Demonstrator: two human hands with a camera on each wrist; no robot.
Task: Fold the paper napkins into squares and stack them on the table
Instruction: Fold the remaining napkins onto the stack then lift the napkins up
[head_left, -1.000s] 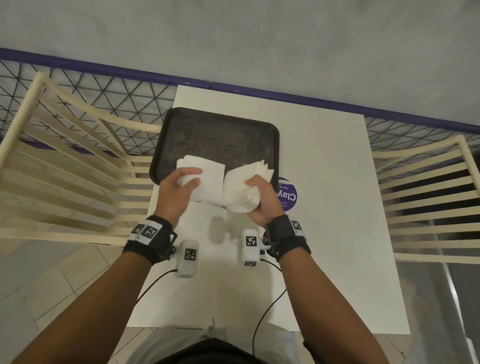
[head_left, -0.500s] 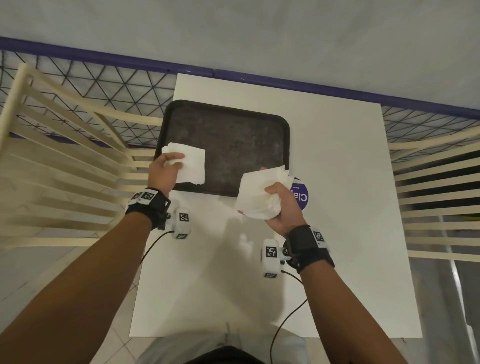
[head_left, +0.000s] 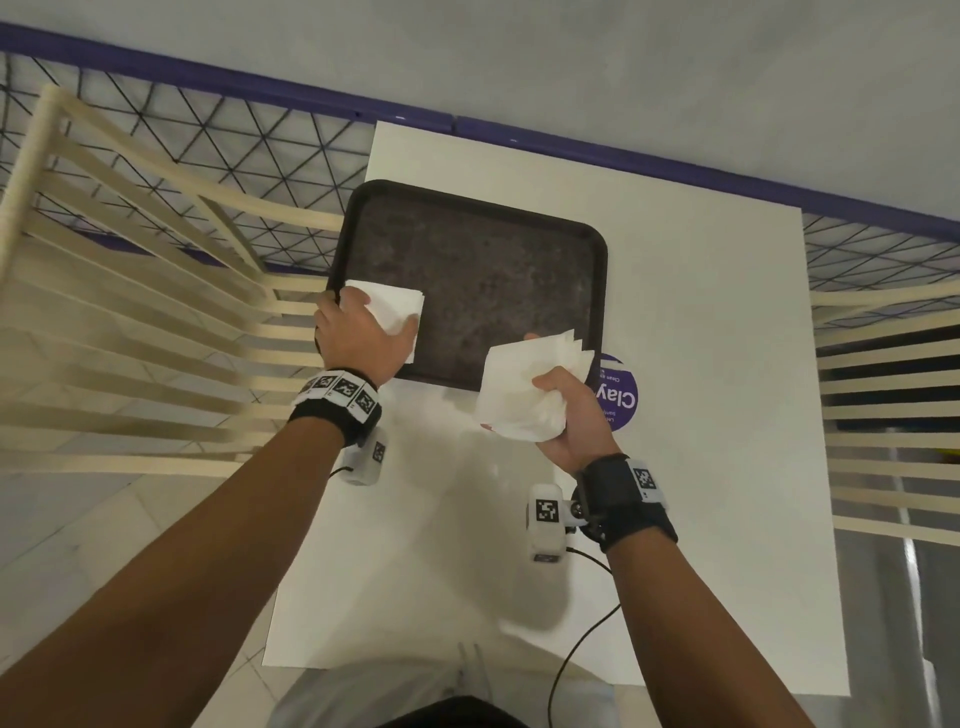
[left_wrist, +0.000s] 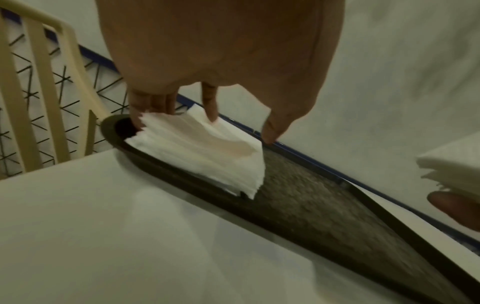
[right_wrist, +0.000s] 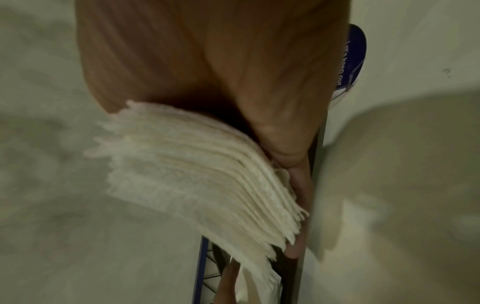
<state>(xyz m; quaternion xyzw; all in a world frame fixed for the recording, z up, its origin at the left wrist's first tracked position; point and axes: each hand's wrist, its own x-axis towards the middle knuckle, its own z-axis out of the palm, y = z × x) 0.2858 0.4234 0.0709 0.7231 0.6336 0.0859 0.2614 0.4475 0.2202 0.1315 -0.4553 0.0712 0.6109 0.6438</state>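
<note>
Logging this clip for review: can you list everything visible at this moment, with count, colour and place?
napkin stack on tray: one, white, near-left corner of the tray, under the left hand.
napkin bundle: one, white, held above the table by the tray's near-right corner.
tray: one, dark brown, far-left part of the table.
table: one, white, against the wall.
sticker: one, round, purple, on the table right of the tray.
chairs: two, cream, slatted, one on each side of the table.
wrist cameras: two, white, one under each wrist.
left hand: rests on the napkin stack on tray.
right hand: grips the napkin bundle.
</note>
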